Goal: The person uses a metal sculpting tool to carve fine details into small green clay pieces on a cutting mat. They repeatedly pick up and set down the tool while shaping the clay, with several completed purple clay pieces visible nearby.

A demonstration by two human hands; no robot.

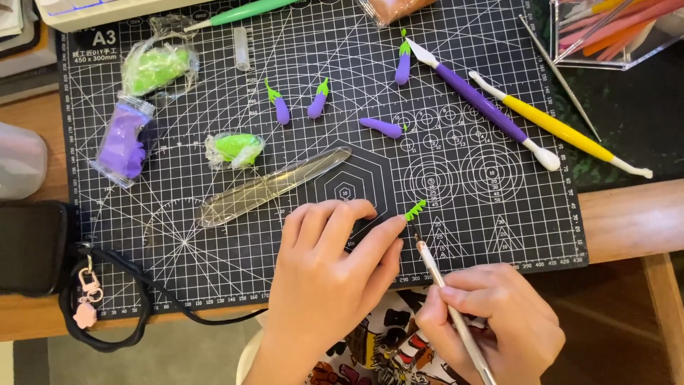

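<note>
My left hand (329, 267) rests on the black cutting mat (214, 235), its index fingertip touching a small green clay leaf piece (415, 209). My right hand (499, 317) grips a thin metal-tipped sculpting tool (438, 278) like a pen, and the tip meets the green piece from below. Further up the mat lie several small purple clay eggplants: two with green tops side by side (279, 105) (318, 100), one beside a knife tool (403, 64), and one plain purple body on its side (382, 127).
A clear plastic blade (271, 187) lies left of centre. Wrapped green clay (158, 65) (235, 148) and purple clay (127, 140) sit at the left. Purple (484, 107) and yellow (559, 128) tools lie at the right, a clear tool box (613, 32) beyond. A black case (32, 246) is at the left edge.
</note>
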